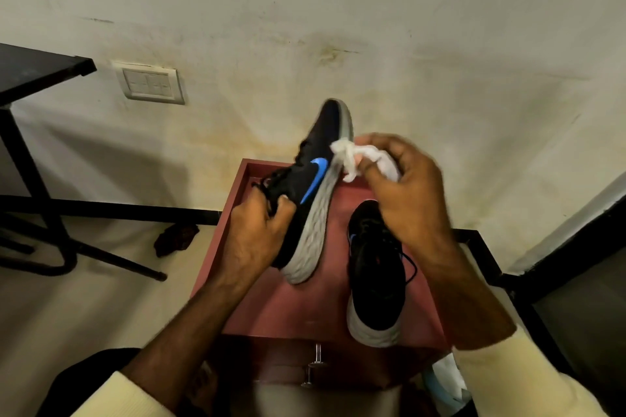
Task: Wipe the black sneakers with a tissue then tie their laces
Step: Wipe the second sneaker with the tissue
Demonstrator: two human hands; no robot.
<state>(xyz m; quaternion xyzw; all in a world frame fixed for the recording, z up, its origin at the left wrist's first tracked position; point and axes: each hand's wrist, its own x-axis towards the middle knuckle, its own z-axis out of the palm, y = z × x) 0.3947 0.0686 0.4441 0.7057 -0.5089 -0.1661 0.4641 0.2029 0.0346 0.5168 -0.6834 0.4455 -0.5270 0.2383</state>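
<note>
My left hand (257, 230) grips a black sneaker (313, 176) with a blue logo and grey sole by its collar, holding it tilted on its side above the red cabinet top (288, 308), toe pointing away. My right hand (403, 186) pinches a crumpled white tissue (349, 157) against the grey sole near the toe. The second black sneaker (376, 274) rests upright on the cabinet top to the right, heel towards me, its laces loose, partly hidden by my right wrist.
A black metal table (30, 78) stands at the left with its frame on the floor. A dark crumpled cloth (176, 239) lies on the floor beside the cabinet. A wall socket plate (149, 83) sits on the stained wall. A dark frame (559, 264) is at the right.
</note>
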